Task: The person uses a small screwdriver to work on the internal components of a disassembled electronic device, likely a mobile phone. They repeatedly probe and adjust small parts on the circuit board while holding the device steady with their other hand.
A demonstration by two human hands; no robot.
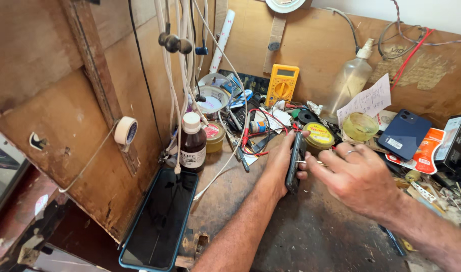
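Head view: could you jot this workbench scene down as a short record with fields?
Place: cluttered wooden workbench
Left hand: holds a dark phone on its edge
Right hand: presses a thin metal tool against the phone's side
Leaning at left: large phone with blue case
Behind: brown bottle, yellow multimeter, spray bottle
Right side: blue phone, face down
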